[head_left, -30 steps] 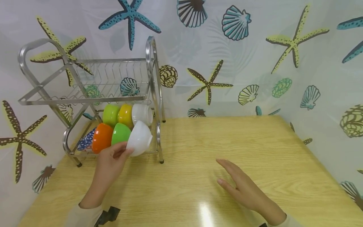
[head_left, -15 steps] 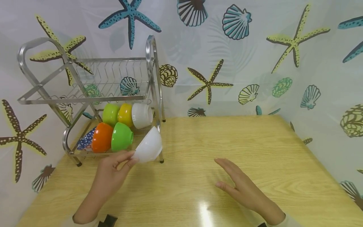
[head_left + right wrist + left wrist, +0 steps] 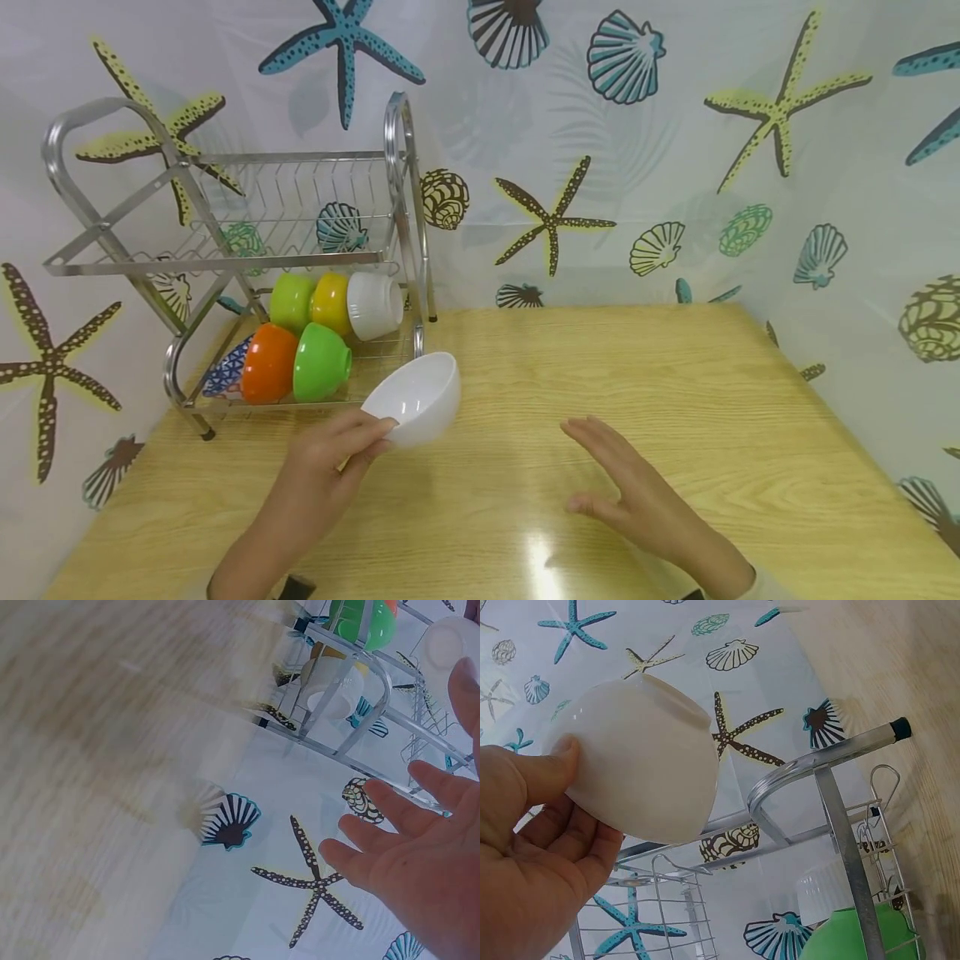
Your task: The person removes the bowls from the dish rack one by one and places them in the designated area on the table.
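Observation:
My left hand [image 3: 333, 471] pinches a white bowl [image 3: 423, 400] by its near rim, thumb on one side and fingers on the other. The bowl is held tilted above the table, in front of the dish rack's right end, and its hollow shows in the head view. In the left wrist view the bowl's smooth outside [image 3: 641, 761] faces the camera, with the thumb against it. My right hand [image 3: 645, 500] hovers over the table to the right, fingers extended and thumb apart, holding nothing; the right wrist view shows its spread fingers [image 3: 390, 825].
A two-tier metal dish rack [image 3: 217, 265] stands at the left. Its lower tier holds an orange bowl [image 3: 268, 364], a green bowl [image 3: 321, 362], a blue patterned dish [image 3: 227, 371], and lime [image 3: 291, 302], yellow [image 3: 330, 303] and white cups [image 3: 373, 305] behind. A shell-print sheet backs the wooden table [image 3: 600, 358].
My left hand has lifted the white bowl from the rack's lower tier and moved it right and nearer, turning its hollow upward. The right hand has barely shifted.

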`<state>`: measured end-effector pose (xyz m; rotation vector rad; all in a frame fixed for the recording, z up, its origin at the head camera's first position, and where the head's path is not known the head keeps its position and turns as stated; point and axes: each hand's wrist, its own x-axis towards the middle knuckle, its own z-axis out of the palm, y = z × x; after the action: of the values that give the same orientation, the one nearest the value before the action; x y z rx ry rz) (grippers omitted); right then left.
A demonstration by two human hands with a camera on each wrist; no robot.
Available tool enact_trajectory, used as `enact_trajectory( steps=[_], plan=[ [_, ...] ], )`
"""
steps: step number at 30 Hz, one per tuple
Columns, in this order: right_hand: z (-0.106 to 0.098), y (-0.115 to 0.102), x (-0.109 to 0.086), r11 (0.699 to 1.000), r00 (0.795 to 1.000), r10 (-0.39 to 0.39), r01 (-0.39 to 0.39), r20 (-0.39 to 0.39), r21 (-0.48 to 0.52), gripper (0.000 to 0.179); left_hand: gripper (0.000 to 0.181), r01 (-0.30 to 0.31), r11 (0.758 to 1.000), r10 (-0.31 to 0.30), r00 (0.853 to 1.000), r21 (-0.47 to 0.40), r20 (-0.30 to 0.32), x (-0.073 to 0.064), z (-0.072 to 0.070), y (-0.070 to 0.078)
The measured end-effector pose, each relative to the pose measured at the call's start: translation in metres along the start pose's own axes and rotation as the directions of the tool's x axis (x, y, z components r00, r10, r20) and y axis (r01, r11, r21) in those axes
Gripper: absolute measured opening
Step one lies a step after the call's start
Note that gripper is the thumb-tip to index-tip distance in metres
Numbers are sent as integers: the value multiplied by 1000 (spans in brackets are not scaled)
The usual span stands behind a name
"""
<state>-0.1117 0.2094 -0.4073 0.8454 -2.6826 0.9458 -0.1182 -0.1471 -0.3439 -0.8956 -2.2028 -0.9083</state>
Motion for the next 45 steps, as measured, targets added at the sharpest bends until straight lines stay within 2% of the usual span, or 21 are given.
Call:
enact_trajectory(
  steps=[2, 3, 6, 9, 15, 17, 21, 25, 31, 38, 40, 45],
  plan=[
    [0, -2, -1, 1000, 1000, -16, 15, -9, -21, 81, 17, -43, 999, 43, 999, 10, 14, -1, 2, 1],
    [-1, -2, -1, 999, 1000, -26, 26, -14, -31, 82, 19, -73, 997, 73, 997, 16, 16, -1, 3, 2],
    [-2, -5, -1, 997, 999, -46, 44, -30, -61, 83, 39, -155, 988, 153, 987, 31, 41, -1, 6, 3],
    [-4, -7, -1, 995, 998, -58, 56, -32, -84, 84, 17, -233, 971, 228, 971, 62, 70, 1, 10, 6],
    [-7, -15, -1, 992, 998, -62, 60, -15, -114, 83, 20, -365, 928, 359, 929, 75, 91, 4, 20, 12],
    [-7, -19, -1, 988, 997, -77, 73, -23, -136, 83, 34, -395, 917, 390, 917, 61, 88, 5, 23, 13],
    [-7, -25, -3, 981, 994, -102, 94, -41, -171, 80, 35, -441, 897, 437, 895, 32, 88, 7, 29, 15],
    [-7, -31, -4, 980, 993, -104, 94, -48, -175, 80, 36, -460, 887, 455, 884, 31, 109, 7, 34, 16],
    [-6, -38, -4, 972, 977, -196, 182, -83, -147, 77, 38, -478, 876, 462, 870, 68, 171, 4, 40, 16],
    [-4, -45, -3, 958, 960, -263, 249, -92, -141, 74, 22, -483, 872, 458, 863, 78, 213, 3, 44, 16],
    [-3, -46, -3, 944, 947, -303, 284, -107, -167, 72, 25, -481, 874, 456, 860, 66, 229, 3, 44, 17],
    [0, -45, 1, 901, 899, -413, 378, -149, -214, 63, 29, -488, 871, 458, 848, 54, 268, 2, 47, 19]
  ],
)
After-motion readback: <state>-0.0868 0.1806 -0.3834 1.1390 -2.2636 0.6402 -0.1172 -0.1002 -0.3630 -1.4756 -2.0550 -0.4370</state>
